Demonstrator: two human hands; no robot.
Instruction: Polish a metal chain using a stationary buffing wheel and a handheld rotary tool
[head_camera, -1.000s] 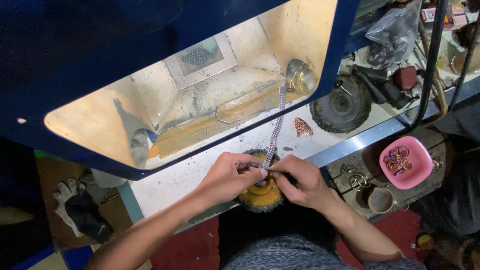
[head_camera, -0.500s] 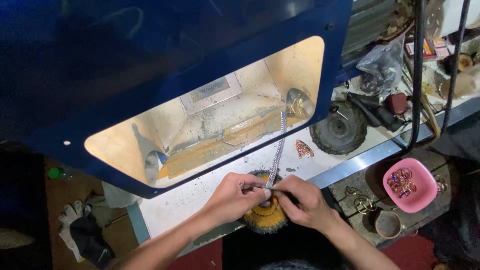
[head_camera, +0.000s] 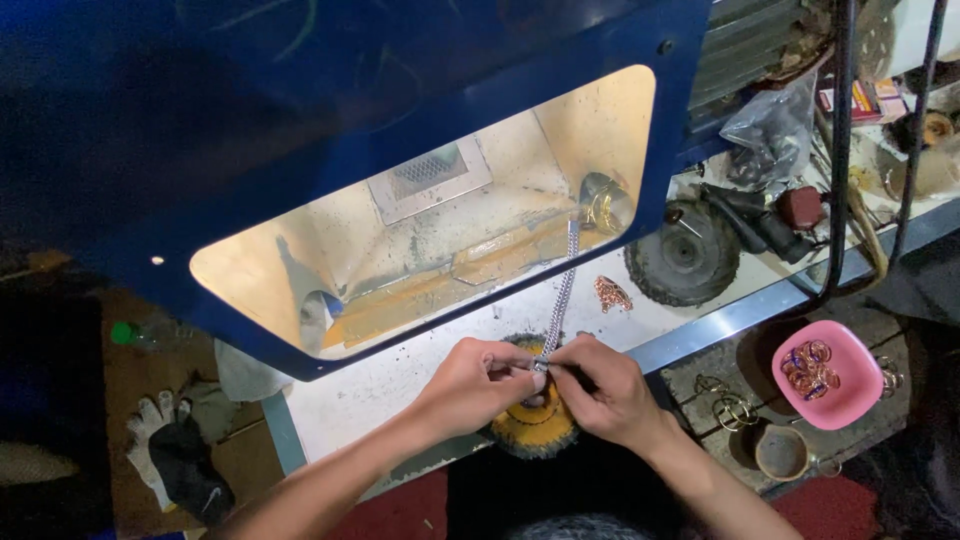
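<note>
My left hand (head_camera: 478, 382) and my right hand (head_camera: 603, 388) meet at the near end of a silver chain (head_camera: 562, 292), both pinching it between fingertips. The chain runs up from my fingers into the lit window of a blue hood (head_camera: 400, 150), toward a round metal part (head_camera: 604, 203) inside. Under my hands sits a yellow bristly buffing wheel (head_camera: 535, 430), partly hidden by my fingers.
A black rubber wheel (head_camera: 682, 262) and a small heap of copper pieces (head_camera: 611, 294) lie on the white bench. A pink bowl (head_camera: 826, 374) of copper rings, wire rings (head_camera: 732, 408) and a small cup (head_camera: 781, 452) sit at the right. Work gloves (head_camera: 170, 445) lie lower left.
The view has shifted so my hands sit lower in the picture. My fingers stay pinched on the chain's end over the wheel, with only small movements.
</note>
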